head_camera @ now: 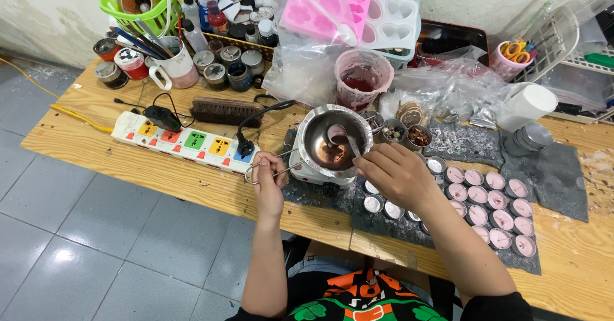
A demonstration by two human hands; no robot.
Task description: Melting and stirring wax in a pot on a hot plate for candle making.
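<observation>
At frame centre, the left hand (268, 175) pinches the pot (332, 138) handle; the right hand (391, 172) grips a spoon (345, 139), its shaft mostly hidden.

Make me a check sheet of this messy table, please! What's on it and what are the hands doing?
Surface: wooden table, grey mats under the small cups.
Job's things: metal pot on a small white heater; rows of pink-filled tealight cups; white-filled cups nearer the right hand.
Clutter: green basket, mug of brushes, wooden brush, pink and white moulds, plastic bags, scissors cup.
Hands: left hand grips the pot's wire handle; right hand holds a spoon in the pot.
Cables: power strip with two black plugs; yellow cord off the left edge.
Surroundings: grey tiled floor, white wall behind.
</observation>
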